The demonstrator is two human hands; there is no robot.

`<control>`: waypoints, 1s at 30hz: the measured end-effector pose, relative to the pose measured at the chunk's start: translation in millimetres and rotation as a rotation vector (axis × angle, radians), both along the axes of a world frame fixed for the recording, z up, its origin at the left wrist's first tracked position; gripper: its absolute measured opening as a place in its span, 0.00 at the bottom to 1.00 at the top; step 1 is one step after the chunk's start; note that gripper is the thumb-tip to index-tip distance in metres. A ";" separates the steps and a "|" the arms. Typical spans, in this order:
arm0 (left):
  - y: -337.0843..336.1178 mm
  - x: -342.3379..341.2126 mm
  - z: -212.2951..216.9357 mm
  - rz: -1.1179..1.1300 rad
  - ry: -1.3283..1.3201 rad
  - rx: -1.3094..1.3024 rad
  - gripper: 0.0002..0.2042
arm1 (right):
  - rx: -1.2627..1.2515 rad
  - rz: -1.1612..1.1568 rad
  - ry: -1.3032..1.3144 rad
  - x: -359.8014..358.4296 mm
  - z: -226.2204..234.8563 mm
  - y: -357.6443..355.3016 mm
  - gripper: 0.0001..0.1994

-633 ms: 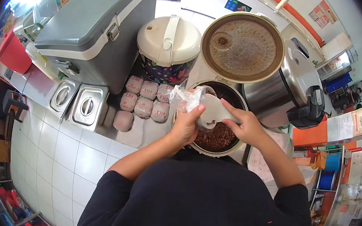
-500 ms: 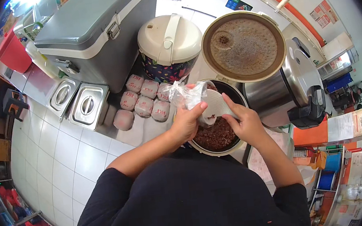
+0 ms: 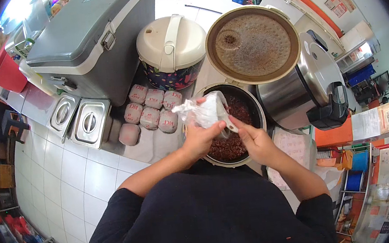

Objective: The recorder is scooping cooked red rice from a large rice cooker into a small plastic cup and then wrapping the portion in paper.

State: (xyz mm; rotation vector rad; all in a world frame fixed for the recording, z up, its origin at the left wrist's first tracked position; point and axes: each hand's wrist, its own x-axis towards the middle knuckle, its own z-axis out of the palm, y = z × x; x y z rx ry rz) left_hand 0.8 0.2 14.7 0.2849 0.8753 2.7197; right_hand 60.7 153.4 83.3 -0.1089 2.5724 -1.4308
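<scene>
Paddle in the right hand is now presenting a narrow edge in the head view, where its dimpled face was showing broadly earlier. The left hand is gripping a whitish plastic bag; the right thumb and fingers are pinching the paddle just beside it. Both things are hovering at frame centre over a pot, dark-red grains showing below. Wrapped bundles are sitting left of the bag, a round lid is bounding the upper right, and tiled floor is spreading along the left.
</scene>
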 end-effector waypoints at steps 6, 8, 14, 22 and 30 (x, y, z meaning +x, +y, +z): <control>-1.8 11.9 12.2 -0.019 0.144 -0.302 0.15 | -0.182 -0.083 0.008 17.4 -31.9 -14.0 0.19; -1.5 10.7 12.6 -0.024 0.158 -0.329 0.13 | -0.173 -0.083 -0.054 15.1 -24.9 -14.6 0.20; 3.2 19.8 0.3 0.020 0.013 -0.285 0.26 | -0.182 -0.071 -0.052 14.0 -16.6 1.4 0.21; -22.8 1.8 -0.1 -0.004 -0.016 -0.070 0.34 | 0.302 -0.065 -0.130 -4.6 4.3 44.2 0.17; -31.3 19.4 19.2 -0.180 -0.168 -0.051 0.41 | 0.305 -0.039 0.229 7.2 -6.4 34.8 0.17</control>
